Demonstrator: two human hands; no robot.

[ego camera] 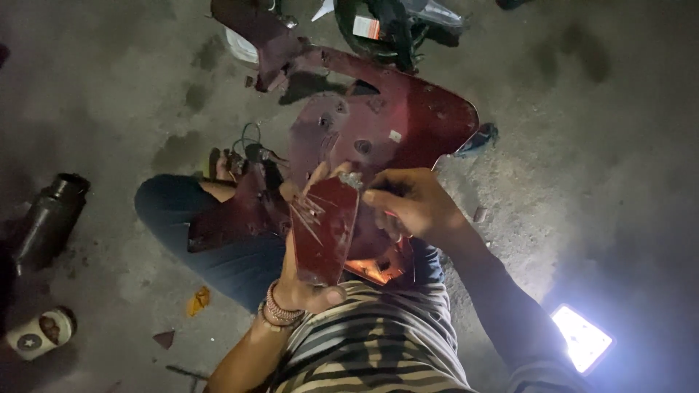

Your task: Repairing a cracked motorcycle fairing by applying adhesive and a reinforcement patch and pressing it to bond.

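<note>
I sit on a concrete floor with a large dark red plastic body panel (408,109) across my lap. My left hand (309,287), with bracelets on the wrist, grips a smaller scratched dark red plastic piece (324,229) from below and holds it upright. My right hand (411,204) is at the top edge of that piece, its fingers pinched on a small shiny metal part (352,178). What lies under the fingers is hidden. An orange glow (375,271) shows beneath the piece.
A dark metal cylinder (47,218) lies at the far left, with a small round tin (40,333) below it. A glowing rectangular light (581,338) lies at the lower right. Black parts and wires (397,25) lie at the top. Small broken fragments (198,300) dot the floor.
</note>
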